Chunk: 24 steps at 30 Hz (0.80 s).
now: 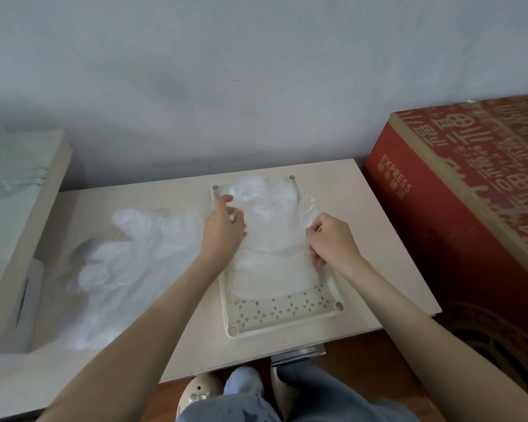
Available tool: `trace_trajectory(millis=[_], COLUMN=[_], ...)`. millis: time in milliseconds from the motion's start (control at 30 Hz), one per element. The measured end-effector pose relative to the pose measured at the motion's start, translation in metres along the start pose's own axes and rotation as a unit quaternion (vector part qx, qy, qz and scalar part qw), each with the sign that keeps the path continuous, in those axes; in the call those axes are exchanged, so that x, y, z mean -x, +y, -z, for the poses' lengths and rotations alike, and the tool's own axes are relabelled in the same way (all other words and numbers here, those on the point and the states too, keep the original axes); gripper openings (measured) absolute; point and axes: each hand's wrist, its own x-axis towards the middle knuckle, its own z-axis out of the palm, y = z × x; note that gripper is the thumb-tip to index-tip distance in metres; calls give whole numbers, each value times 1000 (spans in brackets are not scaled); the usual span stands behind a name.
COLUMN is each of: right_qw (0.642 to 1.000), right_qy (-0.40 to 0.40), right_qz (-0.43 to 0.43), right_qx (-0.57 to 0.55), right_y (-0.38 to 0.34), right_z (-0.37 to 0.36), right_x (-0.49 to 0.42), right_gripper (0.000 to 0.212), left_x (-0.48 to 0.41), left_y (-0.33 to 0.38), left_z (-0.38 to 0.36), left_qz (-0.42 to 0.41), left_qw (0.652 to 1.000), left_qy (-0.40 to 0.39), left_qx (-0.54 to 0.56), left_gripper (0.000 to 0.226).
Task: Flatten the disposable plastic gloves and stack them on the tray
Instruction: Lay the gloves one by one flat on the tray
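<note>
Pale table point(363, 208) by a grey wall point(256, 86) carries a cream tray point(287, 315) holding stacked clear gloves point(272, 275). Left hand point(223, 229) and right hand point(333, 239) each pinch a side edge of the top glove point(272, 226) with curled fingers point(240, 220). More loose gloves point(128, 263) lie heaped left of the tray.

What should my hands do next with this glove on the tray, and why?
Probably pull the top glove sideways and press it flat: it looks wrinkled on the tray, the left hand and right hand hold its sides, and a loose glove pile waits.
</note>
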Motion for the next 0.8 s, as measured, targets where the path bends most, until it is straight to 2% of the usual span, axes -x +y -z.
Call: trace_trajectory(millis=[100,167,300,433,500,567,633,700,733,800], right_qw=[999,998,995,988,983,978,973,969,968,967], right_qy=[2,0,1,1,7,13,15,15,15,21], right_qz=[2,0,0,24,41,60,75,81,83,86], right_qx=[34,57,97,152,180,198,219,232,235,238], right_y=[1,2,3,5,7,8,8,8,9,12], right_z=[-3,-4,-5,-4,-4,-5,-5,-5,-5,-5], right_x=[1,1,0,-2,-4,-6,-8,-10,-10,-12], right_gripper=[12,13,7,14,14,13,14,14,14,13], left_x=[-2,-5,-12,-10,-5,0,10,17,18,18], left_y=[0,0,-8,-11,-11,-12,-14,-18,-22,-28], left_z=[0,1,4,2,-2,-6,-14,-21,-24,-25], left_qz=[-54,-60,-61,-35,-92,-210,-359,-440,-437,-344], left_qw=[996,993,982,956,936,906,870,838,826,813], left_qy=[34,44,110,169,221,247,188,71,21,-63], left_qx=[-67,-88,-144,-236,-256,-272,-281,-314,-356,-465], left_gripper=[21,9,15,31,45,46,39,34,33,52])
